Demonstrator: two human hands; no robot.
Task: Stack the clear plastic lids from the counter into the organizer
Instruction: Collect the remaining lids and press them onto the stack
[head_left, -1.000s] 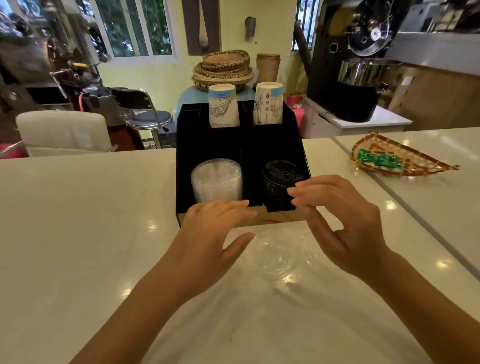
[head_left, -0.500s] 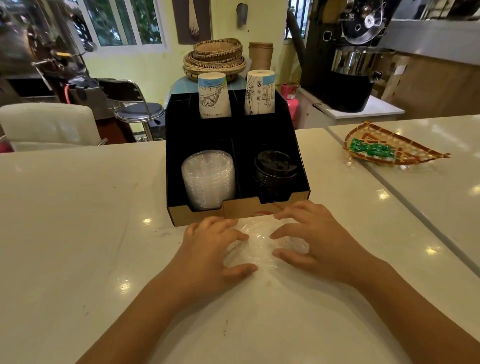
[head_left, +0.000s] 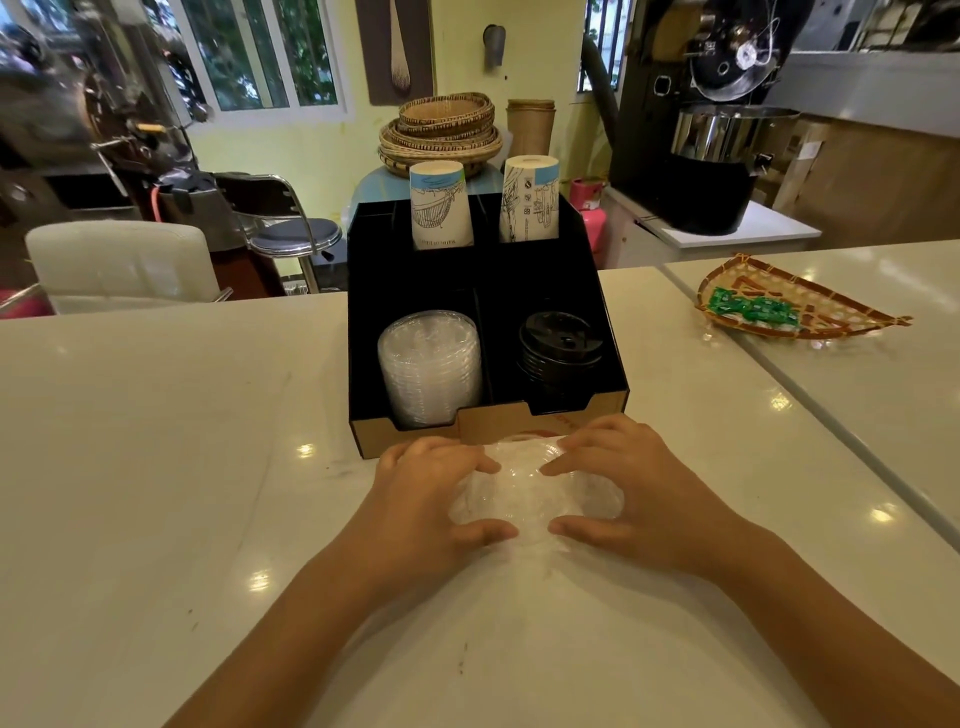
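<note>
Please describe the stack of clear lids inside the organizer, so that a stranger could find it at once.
On the white counter stands a black organizer. Its front left compartment holds the stack of clear lids. The stack beside it, the black lids, is dark and lower.

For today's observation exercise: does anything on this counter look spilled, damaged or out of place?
Nothing looks spilled or broken. Only the clear lids lie loose on the counter, gathered between the left hand and right hand, outside the organizer.
</note>
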